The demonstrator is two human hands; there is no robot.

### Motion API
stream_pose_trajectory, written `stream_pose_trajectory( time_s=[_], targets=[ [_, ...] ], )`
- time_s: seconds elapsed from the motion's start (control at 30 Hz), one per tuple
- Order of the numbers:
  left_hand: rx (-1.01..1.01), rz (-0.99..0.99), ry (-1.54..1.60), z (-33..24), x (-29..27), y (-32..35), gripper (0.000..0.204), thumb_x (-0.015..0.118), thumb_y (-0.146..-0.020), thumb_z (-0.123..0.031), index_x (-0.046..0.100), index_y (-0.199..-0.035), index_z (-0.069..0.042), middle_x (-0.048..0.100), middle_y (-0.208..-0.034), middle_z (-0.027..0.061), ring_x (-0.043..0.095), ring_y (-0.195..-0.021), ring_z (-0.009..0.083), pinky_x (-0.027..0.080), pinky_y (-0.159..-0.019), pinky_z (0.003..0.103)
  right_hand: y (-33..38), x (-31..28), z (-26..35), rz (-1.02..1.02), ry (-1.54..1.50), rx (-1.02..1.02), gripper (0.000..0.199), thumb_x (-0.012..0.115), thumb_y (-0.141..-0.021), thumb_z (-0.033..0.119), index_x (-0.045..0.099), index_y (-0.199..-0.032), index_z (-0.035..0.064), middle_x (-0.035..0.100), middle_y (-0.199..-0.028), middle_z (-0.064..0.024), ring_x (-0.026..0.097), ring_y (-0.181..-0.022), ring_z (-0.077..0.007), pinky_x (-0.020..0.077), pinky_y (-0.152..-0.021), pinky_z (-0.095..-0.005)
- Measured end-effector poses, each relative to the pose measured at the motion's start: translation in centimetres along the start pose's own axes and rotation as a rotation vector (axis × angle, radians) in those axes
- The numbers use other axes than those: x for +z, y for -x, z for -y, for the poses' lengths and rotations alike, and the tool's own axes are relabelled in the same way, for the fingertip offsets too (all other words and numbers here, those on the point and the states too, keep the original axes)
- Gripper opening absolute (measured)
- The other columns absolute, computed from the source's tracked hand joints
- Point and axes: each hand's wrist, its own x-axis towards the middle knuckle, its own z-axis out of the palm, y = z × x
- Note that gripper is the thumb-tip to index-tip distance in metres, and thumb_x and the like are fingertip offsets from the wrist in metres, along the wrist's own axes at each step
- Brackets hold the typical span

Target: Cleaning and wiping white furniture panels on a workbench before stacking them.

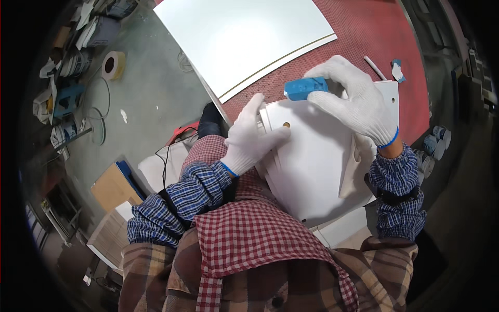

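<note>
- 2 gloved hands: left hand [251,136], right hand [357,98]
- 1 blue tool [305,87]
- 2 white panels: small panel [317,161], big panel [244,36] at 12 o'clock
- 1 tape roll [113,64], approx. 10 o'clock

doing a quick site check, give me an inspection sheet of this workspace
surface: red work table, a large white sheet lying on its far part
job's things: white panel with small holes, held over the table edge; blue tool at its top edge
clutter: small white rod and a blue-white scrap on the table
grippers: left hand, gloved, presses the panel's left edge; right hand, gloved, fingers around the blue tool
cables: black cable by the left arm; loose wire on the floor
surroundings: grey floor with a tape roll, paint cans, boards
</note>
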Motion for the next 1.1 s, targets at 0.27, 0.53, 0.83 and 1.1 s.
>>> stream_pose_trajectory(
  time_s=[0.27,0.53,0.83,1.1],
  targets=[
    [-0.132,0.099,-0.036,0.2,-0.9,0.9,0.082,0.081,-0.079,-0.049,0.051,-0.141,-0.004,0.064,-0.122,0.0190,0.060,-0.119,0.0350,0.047,-0.102,0.046,-4.4,3.2,1.7,0.226,0.131,-0.047,0.032,0.060,-0.089,0.028,0.065,-0.114,0.0082,0.070,-0.095,-0.0155,0.071,-0.088,-0.0294,0.0566,-0.080,-0.0405],
    [-0.028,0.124,-0.021,1.2,-0.7,1.0,0.091,0.082,-0.080,-0.048,0.046,-0.147,0.002,0.061,-0.133,0.0221,0.061,-0.124,0.0325,0.047,-0.107,0.041,-5.0,4.5,1.8,0.304,0.307,-0.209,0.028,0.068,-0.093,0.016,0.065,-0.119,0.0062,0.071,-0.106,-0.0167,0.072,-0.097,-0.0344,0.0576,-0.086,-0.0400],
    [-0.004,0.129,-0.020,1.0,-0.8,0.7,0.089,0.082,-0.080,-0.049,0.048,-0.144,0.003,0.063,-0.128,0.0214,0.061,-0.122,0.0319,0.048,-0.106,0.042,-4.8,4.5,2.1,0.345,0.347,-0.198,0.028,0.068,-0.092,0.010,0.062,-0.120,0.0063,0.069,-0.110,-0.0170,0.070,-0.101,-0.0366,0.0571,-0.087,-0.0421],
    [0.015,0.096,-0.039,1.2,-0.4,0.6,0.089,0.084,-0.078,-0.046,0.049,-0.143,0.004,0.067,-0.122,0.0195,0.067,-0.112,0.0281,0.053,-0.098,0.039,-4.8,4.7,1.5,0.343,0.409,-0.253,0.022,0.064,-0.092,0.012,0.061,-0.114,0.0108,0.068,-0.107,-0.0147,0.070,-0.097,-0.0366,0.0570,-0.085,-0.0468]
  ],
)
